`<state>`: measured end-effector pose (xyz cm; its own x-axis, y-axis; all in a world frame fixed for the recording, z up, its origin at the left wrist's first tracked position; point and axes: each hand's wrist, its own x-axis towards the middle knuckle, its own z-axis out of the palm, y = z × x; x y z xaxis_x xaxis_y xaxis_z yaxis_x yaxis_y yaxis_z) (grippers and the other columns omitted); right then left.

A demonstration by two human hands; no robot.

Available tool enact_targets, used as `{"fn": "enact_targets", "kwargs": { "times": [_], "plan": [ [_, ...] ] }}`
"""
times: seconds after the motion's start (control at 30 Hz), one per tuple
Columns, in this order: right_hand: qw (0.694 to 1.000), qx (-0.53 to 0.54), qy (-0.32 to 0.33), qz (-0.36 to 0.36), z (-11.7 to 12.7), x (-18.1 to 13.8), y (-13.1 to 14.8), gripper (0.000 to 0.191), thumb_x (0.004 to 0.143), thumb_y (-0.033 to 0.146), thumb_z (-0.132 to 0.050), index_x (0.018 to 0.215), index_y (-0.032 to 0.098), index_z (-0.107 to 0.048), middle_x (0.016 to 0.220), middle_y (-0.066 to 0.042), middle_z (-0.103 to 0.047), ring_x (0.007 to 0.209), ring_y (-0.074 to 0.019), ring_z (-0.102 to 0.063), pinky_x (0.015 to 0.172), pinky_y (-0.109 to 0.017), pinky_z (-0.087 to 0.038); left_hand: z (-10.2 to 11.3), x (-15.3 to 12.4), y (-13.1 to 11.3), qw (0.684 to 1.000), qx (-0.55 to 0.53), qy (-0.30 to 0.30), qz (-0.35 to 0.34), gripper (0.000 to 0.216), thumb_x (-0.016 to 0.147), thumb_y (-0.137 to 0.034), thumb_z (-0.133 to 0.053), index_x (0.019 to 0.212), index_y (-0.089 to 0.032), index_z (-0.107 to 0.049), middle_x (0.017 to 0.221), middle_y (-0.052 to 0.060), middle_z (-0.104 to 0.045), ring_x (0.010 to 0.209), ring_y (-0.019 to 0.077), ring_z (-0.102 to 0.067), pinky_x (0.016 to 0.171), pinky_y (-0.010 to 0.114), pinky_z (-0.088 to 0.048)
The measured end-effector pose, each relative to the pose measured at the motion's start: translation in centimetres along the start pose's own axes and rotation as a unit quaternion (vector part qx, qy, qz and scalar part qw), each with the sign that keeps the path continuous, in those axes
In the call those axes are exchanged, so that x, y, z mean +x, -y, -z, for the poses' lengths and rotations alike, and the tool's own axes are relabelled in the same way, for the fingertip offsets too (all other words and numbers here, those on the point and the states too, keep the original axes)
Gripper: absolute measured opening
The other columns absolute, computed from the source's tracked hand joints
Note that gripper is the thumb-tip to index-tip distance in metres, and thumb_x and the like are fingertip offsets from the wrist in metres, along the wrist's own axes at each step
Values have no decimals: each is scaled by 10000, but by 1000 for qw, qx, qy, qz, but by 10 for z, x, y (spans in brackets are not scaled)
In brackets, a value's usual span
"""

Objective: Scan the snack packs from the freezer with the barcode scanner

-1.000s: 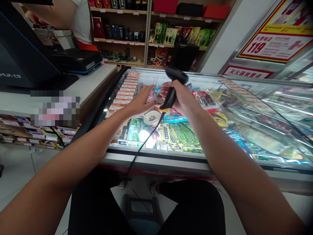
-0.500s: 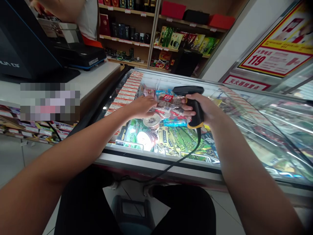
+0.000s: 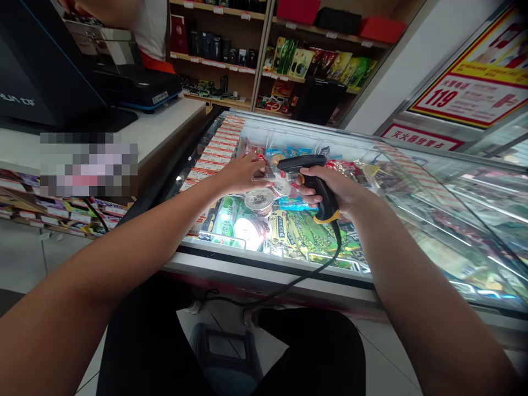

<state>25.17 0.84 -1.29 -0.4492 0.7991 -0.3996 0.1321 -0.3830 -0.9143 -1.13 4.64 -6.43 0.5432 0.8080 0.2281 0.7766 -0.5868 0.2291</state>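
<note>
My right hand (image 3: 336, 190) is wrapped round the grip of a black and yellow barcode scanner (image 3: 324, 201), its head pointing left over the goods. A black cable (image 3: 336, 247) hangs from the grip. To the left, my left hand (image 3: 243, 173) grips a clear plastic package (image 3: 266, 175) between thumb and fingers; it is tilted and partly hidden. Below the hands lie round lidded cups (image 3: 259, 199), and a further cup (image 3: 249, 231) shines brightly. Green printed packs (image 3: 313, 234) and blue wrappers (image 3: 295, 204) lie around them in a glass-topped chest freezer (image 3: 276, 267).
A row of price labels (image 3: 218, 146) runs along the freezer's left side. At left, a counter (image 3: 173, 118) bears a dark monitor (image 3: 37, 66) and a scale (image 3: 140, 85); a person (image 3: 152, 33) stands behind. Stocked shelves (image 3: 218, 60) are beyond. A stool (image 3: 225, 352) stands between my legs.
The package with the red label has turned and moved left in my left hand, so its label shows less. My right hand and the scanner have shifted slightly left.
</note>
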Motion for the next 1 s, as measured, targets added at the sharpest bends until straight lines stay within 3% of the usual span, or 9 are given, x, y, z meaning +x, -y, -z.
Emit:
{"fn": "enact_targets", "kwargs": {
  "times": [0.13,0.27,0.53,0.63,0.7,0.77,0.83,0.9,1.0],
  "plan": [
    [999,-27,7,-43,-1,1,-2,311,869,456,-752,827,211,-565,638,-2,-446,492,-102,-352,385,-235,-305,1,0,12,1000,1,2,22,554,924,-600,-590,1316,-208,-603,1525,182,-528,1404,407,-494,1095,567,-428],
    [999,-15,0,-37,-1,2,-4,299,876,431,-742,807,204,-560,647,2,-429,497,-95,-346,384,-227,-314,2,0,12,999,18,1,33,616,931,-617,-560,1383,-198,-568,1528,194,-524,1424,399,-475,1147,630,-323],
    [999,-27,-19,-37,-4,-2,-2,274,914,390,-698,784,187,-569,640,-13,-450,506,-99,-395,393,-224,-351,0,0,9,999,25,12,37,647,948,-594,-544,1434,-168,-564,1557,220,-489,1449,410,-449,1181,643,-272],
    [995,-65,-76,-4,-6,-4,1,254,907,423,-706,826,201,-612,678,-57,-542,528,-141,-469,405,-277,-409,3,0,9,998,35,20,49,690,951,-636,-515,1513,-235,-518,1598,200,-453,1479,421,-419,1201,645,-254],
    [976,-140,-165,31,-5,-6,4,242,880,432,-736,877,202,-660,727,-98,-616,561,-188,-553,442,-332,-463,11,0,12,994,66,43,76,702,953,-648,-492,1567,-307,-473,1601,184,-446,1475,451,-421,1189,659,-256],
    [932,-247,-262,51,-3,-8,7,265,852,439,-761,916,191,-692,738,-117,-651,581,-231,-616,479,-376,-486,23,-3,18,983,107,82,122,683,969,-638,-447,1588,-351,-451,1591,176,-451,1467,468,-431,1173,662,-270],
    [883,-345,-313,50,0,-10,8,314,844,476,-755,934,179,-706,717,-117,-660,582,-253,-647,500,-392,-486,36,-7,27,969,139,121,167,662,990,-604,-393,1587,-325,-457,1572,185,-473,1471,431,-440,1163,630,-302],
    [854,-420,-303,43,2,-11,8,363,846,527,-735,939,177,-715,714,-114,-676,600,-257,-662,523,-393,-490,46,-11,36,957,165,133,198,636,981,-541,-416,1547,-262,-499,1517,205,-527,1454,401,-465,1149,605,-336],
    [847,-479,-226,37,2,-10,5,399,857,570,-703,962,186,-729,790,-117,-717,668,-253,-679,575,-390,-502,49,-13,37,955,182,99,211,515,930,-406,-505,1374,-172,-617,1403,224,-604,1354,390,-555,1132,600,-364]
  ]
}}
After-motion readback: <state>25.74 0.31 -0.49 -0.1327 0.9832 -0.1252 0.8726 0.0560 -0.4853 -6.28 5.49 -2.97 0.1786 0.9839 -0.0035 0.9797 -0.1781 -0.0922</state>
